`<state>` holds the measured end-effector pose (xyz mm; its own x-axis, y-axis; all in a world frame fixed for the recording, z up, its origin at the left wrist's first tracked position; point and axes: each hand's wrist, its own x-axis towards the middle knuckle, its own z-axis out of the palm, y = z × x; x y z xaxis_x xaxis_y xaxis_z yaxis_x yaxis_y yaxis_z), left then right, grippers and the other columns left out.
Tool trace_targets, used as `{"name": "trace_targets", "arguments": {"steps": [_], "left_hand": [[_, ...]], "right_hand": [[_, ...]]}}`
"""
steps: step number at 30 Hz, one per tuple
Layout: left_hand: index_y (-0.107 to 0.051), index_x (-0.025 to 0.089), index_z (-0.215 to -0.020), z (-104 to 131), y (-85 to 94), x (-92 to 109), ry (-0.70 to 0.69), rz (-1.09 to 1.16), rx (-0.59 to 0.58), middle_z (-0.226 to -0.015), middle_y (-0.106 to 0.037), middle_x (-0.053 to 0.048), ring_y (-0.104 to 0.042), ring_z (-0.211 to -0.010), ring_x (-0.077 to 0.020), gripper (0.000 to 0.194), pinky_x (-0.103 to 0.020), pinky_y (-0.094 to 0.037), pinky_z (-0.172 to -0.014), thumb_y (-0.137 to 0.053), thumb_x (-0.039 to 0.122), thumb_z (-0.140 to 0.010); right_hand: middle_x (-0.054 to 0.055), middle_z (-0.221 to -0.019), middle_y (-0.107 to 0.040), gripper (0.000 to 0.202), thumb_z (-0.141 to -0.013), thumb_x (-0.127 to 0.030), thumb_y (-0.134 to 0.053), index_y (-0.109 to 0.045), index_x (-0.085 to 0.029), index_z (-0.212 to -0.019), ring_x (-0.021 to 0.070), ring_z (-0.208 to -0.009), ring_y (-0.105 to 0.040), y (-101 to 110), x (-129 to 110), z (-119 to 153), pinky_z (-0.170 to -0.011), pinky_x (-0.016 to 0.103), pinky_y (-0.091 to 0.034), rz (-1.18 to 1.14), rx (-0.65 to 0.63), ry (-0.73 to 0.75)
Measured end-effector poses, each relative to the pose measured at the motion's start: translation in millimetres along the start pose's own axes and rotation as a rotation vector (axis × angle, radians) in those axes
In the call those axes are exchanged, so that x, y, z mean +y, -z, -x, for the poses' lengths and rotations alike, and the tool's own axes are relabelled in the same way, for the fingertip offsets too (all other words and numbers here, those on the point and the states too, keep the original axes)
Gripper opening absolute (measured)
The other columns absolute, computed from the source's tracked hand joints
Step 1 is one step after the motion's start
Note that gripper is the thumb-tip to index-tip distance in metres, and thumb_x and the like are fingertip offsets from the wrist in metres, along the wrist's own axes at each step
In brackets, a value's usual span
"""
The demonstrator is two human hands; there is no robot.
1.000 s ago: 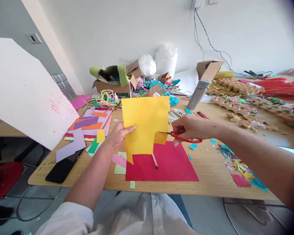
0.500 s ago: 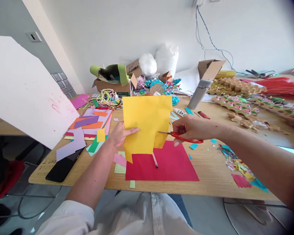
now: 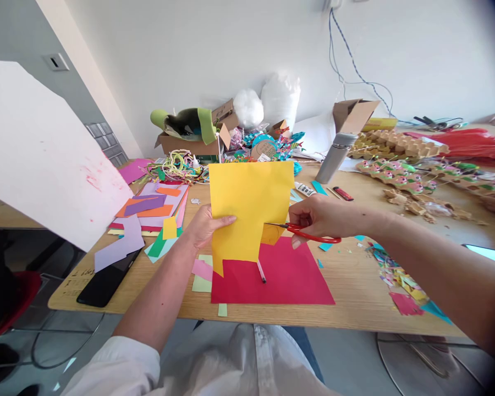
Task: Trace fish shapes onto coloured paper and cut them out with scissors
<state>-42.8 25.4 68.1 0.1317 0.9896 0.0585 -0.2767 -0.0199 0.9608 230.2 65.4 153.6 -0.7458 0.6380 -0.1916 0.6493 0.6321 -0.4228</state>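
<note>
My left hand (image 3: 208, 224) pinches the left edge of a yellow sheet of paper (image 3: 247, 203), thumb in front and fingers behind. The sheet is held up over the table, its lower edge cut unevenly. In my right hand (image 3: 313, 215) are red-handled scissors (image 3: 319, 238), their blades at a cut in the sheet's right side. Below that cut a flap with a drawn line bends back. Under the sheet lies a red sheet of paper (image 3: 289, 280) with a pen (image 3: 261, 271) on it, partly hidden by the yellow paper.
Coloured paper pieces (image 3: 148, 206) and a black phone (image 3: 107, 280) lie to the left. A grey bottle (image 3: 334, 159), glue (image 3: 304, 189) and egg cartons (image 3: 396, 144) stand behind and right. Paper scraps (image 3: 404, 280) cover the right front. A white board (image 3: 49, 143) juts in at left.
The yellow sheet has shifted slightly to the right, and its cut flap looks shorter and folded further back. My left hand moved with the sheet; the scissors barely moved.
</note>
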Motion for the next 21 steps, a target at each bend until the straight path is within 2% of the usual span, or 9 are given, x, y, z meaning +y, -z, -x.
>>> {"name": "trace_targets", "arguments": {"steps": [6,12,17,21], "left_hand": [[-0.073,0.016,-0.102,0,-0.3,-1,-0.003,-0.026,0.009,-0.113,-0.071,-0.011,-0.067,-0.103,-0.0304,0.05,-0.042,-0.053,-0.092,-0.088,0.026,-0.056],[-0.072,0.016,-0.103,-2,0.2,0,-0.019,-0.028,0.017,-0.114,-0.071,-0.012,-0.066,-0.106,-0.0321,0.05,-0.044,-0.053,-0.092,-0.088,0.027,-0.057],[-0.071,0.016,-0.104,-1,9.5,2,-0.078,-0.002,0.121,-0.113,-0.072,-0.01,-0.068,-0.103,-0.0302,0.052,-0.041,-0.055,-0.089,-0.088,0.025,-0.056],[-0.07,0.015,-0.104,-1,20.8,-3,-0.076,0.021,0.211,-0.112,-0.072,-0.01,-0.068,-0.101,-0.0291,0.054,-0.039,-0.056,-0.087,-0.088,0.023,-0.054]], "right_hand": [[-0.003,-0.054,-0.047,0.041,-0.069,-0.056,-0.063,-0.046,-0.021,-0.06,0.0099,-0.05,-0.037,-2,-1,0,-0.048,0.025,-0.027,0.056,0.021,0.0],[-0.001,-0.059,-0.053,0.035,-0.073,-0.053,-0.059,-0.052,-0.02,-0.064,0.011,-0.052,-0.041,-3,0,-1,-0.05,0.025,-0.028,0.125,0.007,-0.033],[-0.001,-0.059,-0.054,0.046,-0.069,-0.067,-0.06,-0.054,-0.021,-0.067,0.0122,-0.053,-0.042,-11,23,8,-0.049,0.025,-0.027,0.119,-0.057,-0.183],[0.001,-0.065,-0.058,0.047,-0.072,-0.067,-0.06,-0.055,-0.021,-0.071,0.0143,-0.057,-0.047,-34,50,21,-0.052,0.026,-0.03,0.166,-0.028,-0.299]]}}
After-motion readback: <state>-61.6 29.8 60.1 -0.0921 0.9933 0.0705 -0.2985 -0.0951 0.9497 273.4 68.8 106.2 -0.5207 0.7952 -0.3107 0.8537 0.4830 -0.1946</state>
